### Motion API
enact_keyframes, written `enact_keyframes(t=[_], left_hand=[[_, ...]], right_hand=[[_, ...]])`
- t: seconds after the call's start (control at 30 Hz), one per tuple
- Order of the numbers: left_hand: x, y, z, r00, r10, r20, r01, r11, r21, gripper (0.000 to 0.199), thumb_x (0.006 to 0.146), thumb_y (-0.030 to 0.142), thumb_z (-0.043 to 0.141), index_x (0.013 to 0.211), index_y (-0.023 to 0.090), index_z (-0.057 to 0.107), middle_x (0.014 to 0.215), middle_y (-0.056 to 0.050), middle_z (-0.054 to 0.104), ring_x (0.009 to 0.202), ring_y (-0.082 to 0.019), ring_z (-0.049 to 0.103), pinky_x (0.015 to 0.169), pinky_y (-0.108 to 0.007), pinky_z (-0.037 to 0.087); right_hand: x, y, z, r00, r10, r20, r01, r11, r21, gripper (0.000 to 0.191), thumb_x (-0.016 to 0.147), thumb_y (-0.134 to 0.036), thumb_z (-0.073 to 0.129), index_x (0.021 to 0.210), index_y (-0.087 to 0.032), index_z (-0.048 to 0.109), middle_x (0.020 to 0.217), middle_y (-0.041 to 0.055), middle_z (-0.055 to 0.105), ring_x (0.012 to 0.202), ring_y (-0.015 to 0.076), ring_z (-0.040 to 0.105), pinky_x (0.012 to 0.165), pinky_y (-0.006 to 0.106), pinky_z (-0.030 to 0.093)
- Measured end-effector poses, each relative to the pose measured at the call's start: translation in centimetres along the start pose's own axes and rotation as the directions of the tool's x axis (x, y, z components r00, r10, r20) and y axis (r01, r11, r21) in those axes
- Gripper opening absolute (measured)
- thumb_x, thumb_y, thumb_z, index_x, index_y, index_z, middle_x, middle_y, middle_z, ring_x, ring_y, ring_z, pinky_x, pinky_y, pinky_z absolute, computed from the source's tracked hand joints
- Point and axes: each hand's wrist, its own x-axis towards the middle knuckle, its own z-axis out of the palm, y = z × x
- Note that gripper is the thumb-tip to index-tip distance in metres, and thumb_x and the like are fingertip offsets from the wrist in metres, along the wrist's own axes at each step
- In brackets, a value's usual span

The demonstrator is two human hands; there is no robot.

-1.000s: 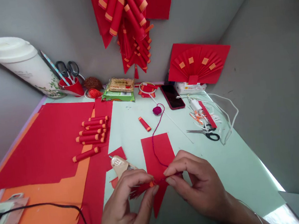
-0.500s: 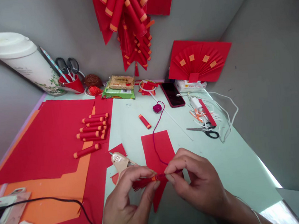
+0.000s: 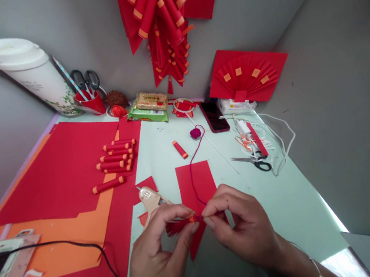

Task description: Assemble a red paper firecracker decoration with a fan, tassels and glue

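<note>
My left hand (image 3: 169, 241) pinches a red paper tassel (image 3: 177, 226) between thumb and forefinger, close to the orange band round its head. The cut fringe points left, partly behind my fingers. Opposite it, my right hand (image 3: 243, 225) is closed in a pinch on magenta yarn at the tassel's top end; the fingers hide exactly how the yarn lies there. From that spot the yarn (image 3: 192, 175) runs up the table to a small magenta ball (image 3: 195, 133). Beneath both hands lies a red paper piece (image 3: 194, 181). A beige glue gun (image 3: 150, 199) rests just beyond my left hand.
Red paper rolls with orange ends (image 3: 116, 158) are stacked on red sheets (image 3: 52, 170) at left. Scissors (image 3: 262, 165), paper scraps and a white cable (image 3: 292, 134) lie at right. A black cord (image 3: 93, 245) crosses the front left. A phone (image 3: 215, 117) lies at the back.
Both hands keep their pinch. My right fingertips have shifted slightly left, and the tassel's fringe now droops a little more. The whole view has moved slightly.
</note>
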Motion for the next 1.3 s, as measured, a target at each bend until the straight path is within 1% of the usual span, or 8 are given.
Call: enact_keyframes(t=[0.27, 0.47, 0.7, 0.97, 1.07, 1.2, 1.3], left_hand=[[0.2, 0.4, 0.0, 1.0, 0.021, -0.01, -0.021, 1.0, -0.019, 0.01, 0.086, 0.026, 0.068, 0.093, 0.033, 0.067, 0.092, 0.006, 0.075, 0.087, -0.013, 0.072, 0.073, -0.019, 0.058], [0.5, 0.9, 0.3, 0.997, 0.066, -0.027, -0.067, 0.998, -0.017, 0.007, 0.086, 0.026, 0.068, 0.088, 0.032, 0.069, 0.085, 0.005, 0.076, 0.083, -0.014, 0.072, 0.07, -0.02, 0.059], [0.4, 1.1, 0.2, 0.994, 0.098, -0.04, -0.098, 0.995, -0.003, 0.01, 0.084, 0.024, 0.069, 0.088, 0.034, 0.071, 0.087, 0.007, 0.077, 0.084, -0.014, 0.072, 0.078, -0.023, 0.059], [0.6, 1.0, 0.3, 0.99, 0.141, -0.018, -0.141, 0.99, 0.005, 0.013, 0.087, 0.024, 0.068, 0.091, 0.036, 0.071, 0.087, 0.008, 0.077, 0.083, -0.013, 0.071, 0.079, -0.023, 0.058], [0.6, 1.0, 0.3, 0.99, 0.14, -0.011, -0.14, 0.99, 0.005, 0.015, 0.087, 0.022, 0.067, 0.09, 0.035, 0.07, 0.086, 0.008, 0.076, 0.083, -0.013, 0.071, 0.077, -0.022, 0.058], [0.6, 1.0, 0.2, 0.992, 0.127, -0.012, -0.127, 0.992, -0.008, 0.015, 0.086, 0.021, 0.068, 0.091, 0.035, 0.071, 0.087, 0.008, 0.076, 0.083, -0.013, 0.071, 0.08, -0.023, 0.057], [0.5, 1.0, 0.2, 0.994, 0.106, -0.011, -0.106, 0.994, -0.019, 0.016, 0.086, 0.022, 0.068, 0.093, 0.036, 0.07, 0.089, 0.009, 0.076, 0.084, -0.012, 0.071, 0.079, -0.021, 0.056]], right_hand=[[0.0, -0.2, -0.1, 1.0, 0.009, -0.001, -0.009, 1.0, -0.005, 0.016, 0.082, -0.007, 0.062, 0.084, -0.022, 0.066, 0.073, -0.0005, 0.06, 0.062, 0.0112, 0.055, 0.055, 0.022, 0.045], [-0.1, -0.1, -0.1, 0.999, 0.03, 0.028, -0.03, 0.999, 0.024, 0.015, 0.081, -0.008, 0.063, 0.085, -0.022, 0.066, 0.074, -0.0008, 0.06, 0.062, 0.0116, 0.054, 0.054, 0.023, 0.045], [0.0, 0.0, -0.3, 0.998, 0.043, 0.038, -0.044, 0.999, 0.02, 0.013, 0.083, -0.009, 0.063, 0.082, -0.022, 0.065, 0.073, -0.0013, 0.058, 0.061, 0.0114, 0.052, 0.055, 0.023, 0.045], [0.1, -0.1, -0.3, 0.998, 0.049, 0.049, -0.048, 0.999, -0.026, 0.011, 0.085, -0.011, 0.062, 0.082, -0.021, 0.065, 0.073, -0.0006, 0.057, 0.062, 0.0121, 0.052, 0.055, 0.024, 0.043], [0.1, -0.2, -0.3, 0.998, 0.034, 0.048, -0.031, 0.998, -0.055, 0.01, 0.086, -0.011, 0.061, 0.084, -0.02, 0.066, 0.073, 0.0001, 0.058, 0.062, 0.0123, 0.052, 0.055, 0.024, 0.044], [0.0, -0.2, -0.3, 0.999, 0.012, 0.05, -0.008, 0.996, -0.086, 0.011, 0.086, -0.011, 0.061, 0.089, -0.019, 0.068, 0.076, 0.0017, 0.062, 0.064, 0.0126, 0.056, 0.057, 0.024, 0.045], [0.0, -0.1, -0.3, 0.999, -0.007, 0.038, 0.011, 0.995, -0.096, 0.012, 0.087, -0.012, 0.062, 0.094, -0.02, 0.069, 0.077, 0.0013, 0.062, 0.063, 0.0119, 0.056, 0.057, 0.024, 0.046]])
